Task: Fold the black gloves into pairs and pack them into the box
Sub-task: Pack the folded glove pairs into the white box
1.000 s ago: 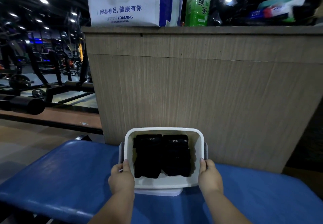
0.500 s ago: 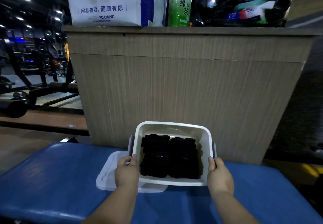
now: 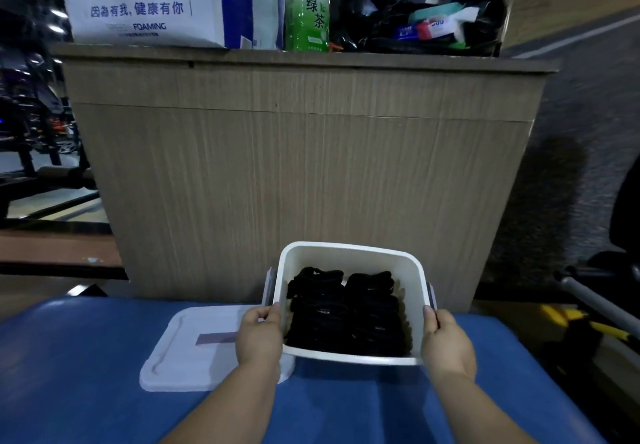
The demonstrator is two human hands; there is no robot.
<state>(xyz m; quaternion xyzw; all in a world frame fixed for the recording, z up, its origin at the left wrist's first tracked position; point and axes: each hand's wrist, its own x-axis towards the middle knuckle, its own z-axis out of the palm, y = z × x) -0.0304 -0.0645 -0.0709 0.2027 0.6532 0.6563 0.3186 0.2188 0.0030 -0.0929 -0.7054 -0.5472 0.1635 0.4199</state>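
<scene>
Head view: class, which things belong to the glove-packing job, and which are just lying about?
Job: black gloves, white box, lid, left hand, right hand (both grip the box).
Lying about: green bottle, white bag, black bag, all on the wooden counter.

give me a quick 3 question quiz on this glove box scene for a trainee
1. True or false: the left hand and the right hand each hold a side of the white box.
2. Where is the lid? A closed on the box; B on the blue bench, left of the box; C inside the box.
3. Fill in: the black gloves lie in ___ piles side by side.
Key: 1 true; 2 B; 3 two.
</scene>
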